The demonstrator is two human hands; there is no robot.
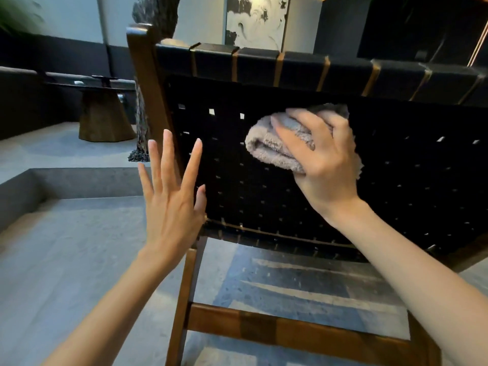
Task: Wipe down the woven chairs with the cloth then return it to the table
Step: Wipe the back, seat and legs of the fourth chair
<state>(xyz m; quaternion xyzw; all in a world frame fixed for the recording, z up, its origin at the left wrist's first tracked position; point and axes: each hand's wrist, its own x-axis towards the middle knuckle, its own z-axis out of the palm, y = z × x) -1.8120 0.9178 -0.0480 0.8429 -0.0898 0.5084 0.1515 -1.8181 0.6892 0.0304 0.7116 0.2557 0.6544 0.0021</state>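
Note:
A woven chair [264, 196] with black straps and a brown wooden frame fills the middle and right of the head view, seen from behind its backrest. My right hand [324, 159] grips a bunched grey cloth [266, 146] and presses it against the upper part of the woven back. My left hand [171, 196] is raised at the chair's left post, fingers straight and spread, holding nothing; its thumb lies close to the strap edge.
A dark table [103, 107] on a chunky wooden base stands at the back left. A grey concrete step [66, 180] runs along the floor at left. A black-and-white picture [253, 19] hangs on the far wall. The chair's lower wooden rail [290, 328] crosses near the bottom.

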